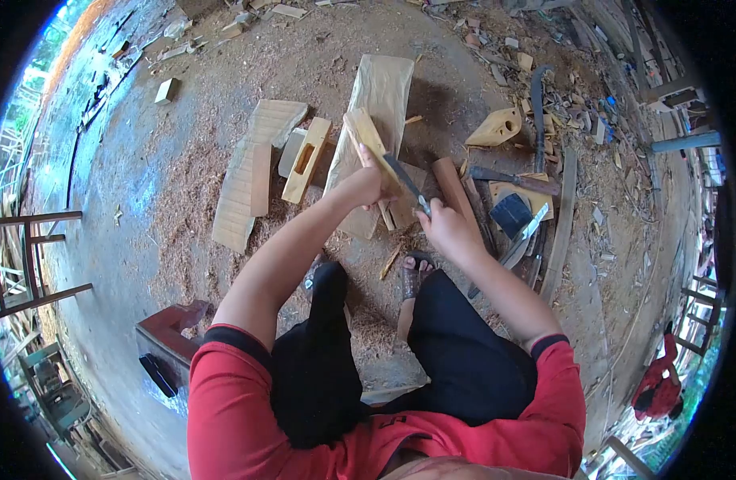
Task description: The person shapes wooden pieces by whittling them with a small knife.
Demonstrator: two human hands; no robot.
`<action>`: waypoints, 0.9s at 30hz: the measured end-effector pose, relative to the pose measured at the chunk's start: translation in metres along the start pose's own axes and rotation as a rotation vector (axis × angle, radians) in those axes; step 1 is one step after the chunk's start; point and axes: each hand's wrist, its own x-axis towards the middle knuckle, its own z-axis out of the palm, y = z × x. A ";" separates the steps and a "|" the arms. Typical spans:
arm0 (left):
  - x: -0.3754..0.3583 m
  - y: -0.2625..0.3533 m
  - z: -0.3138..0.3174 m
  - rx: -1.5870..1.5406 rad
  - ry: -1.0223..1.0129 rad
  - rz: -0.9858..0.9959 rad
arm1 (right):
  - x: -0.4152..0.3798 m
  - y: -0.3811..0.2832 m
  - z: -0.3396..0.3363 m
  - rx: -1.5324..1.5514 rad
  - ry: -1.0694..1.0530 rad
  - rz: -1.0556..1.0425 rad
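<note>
My left hand (371, 182) is closed around a pale wooden piece (363, 130), holding it tilted over a wooden board (384, 84). In my right hand (450, 232) is a knife (406, 178); its dark blade lies along the right side of the wooden piece and appears to touch it. My left fingers are partly hidden by the wrist and the wood. Just left of the board rests a slotted wooden block (306, 160), like a hand plane body. A brown wooden bar (454, 188) lies near my right hand.
A ridged plank (260, 168) lies at left. Right of the board are a wooden block with a hole (496, 128), a dark-handled tool (512, 180) and a dark block (510, 214). Shavings cover the ground. A red-brown object (172, 336) is near my left side; a person (658, 384) is far right.
</note>
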 end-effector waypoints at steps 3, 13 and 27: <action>0.015 -0.011 0.013 -0.072 0.033 -0.030 | -0.010 0.005 0.005 -0.030 -0.005 0.015; 0.012 -0.009 0.001 0.666 -0.202 0.347 | 0.056 -0.024 -0.002 -0.048 0.059 0.038; 0.016 -0.002 0.001 1.573 0.233 0.728 | 0.094 -0.033 -0.014 -0.015 0.026 0.047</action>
